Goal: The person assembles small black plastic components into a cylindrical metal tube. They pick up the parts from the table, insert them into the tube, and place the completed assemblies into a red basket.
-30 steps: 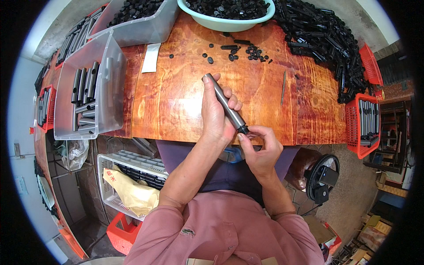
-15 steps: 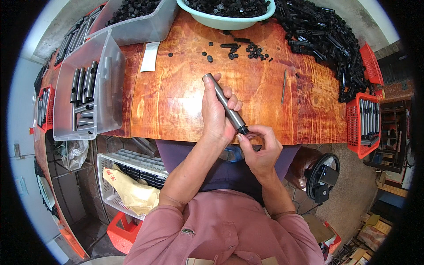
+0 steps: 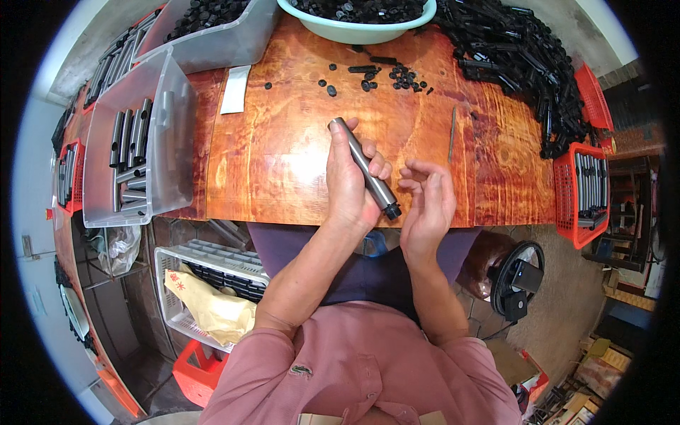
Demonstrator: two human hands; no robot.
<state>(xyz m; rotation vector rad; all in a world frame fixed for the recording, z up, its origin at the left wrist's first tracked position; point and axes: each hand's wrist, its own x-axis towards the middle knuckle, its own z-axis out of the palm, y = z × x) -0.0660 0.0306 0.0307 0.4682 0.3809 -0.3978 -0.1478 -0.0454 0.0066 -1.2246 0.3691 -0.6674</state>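
Note:
My left hand (image 3: 348, 177) is closed round a grey metal tube (image 3: 365, 163), held at a slant above the table's near edge. A black plastic plug (image 3: 392, 211) sits at the tube's lower right end. Just right of the tube, my right hand (image 3: 429, 202) is raised, its fingers apart and slightly curled, touching nothing that I can see. Beyond the hands, several small black plastic parts (image 3: 405, 78) lie loose on the wooden table (image 3: 283, 134). A thin metal rod (image 3: 452, 134) lies farther right.
Grey tubes stand and lie in a clear plastic bin (image 3: 173, 142) at left. A pale green basin (image 3: 361, 30) of black parts is at the back, beside a heap of black pieces (image 3: 517, 64). A red basket (image 3: 567, 205) of tubes hangs at the right edge; a white paper (image 3: 235, 91) lies left.
My right hand has let go of the plug end, moved up and right, and spread its fingers. The left hand still holds the tube in nearly the same place.

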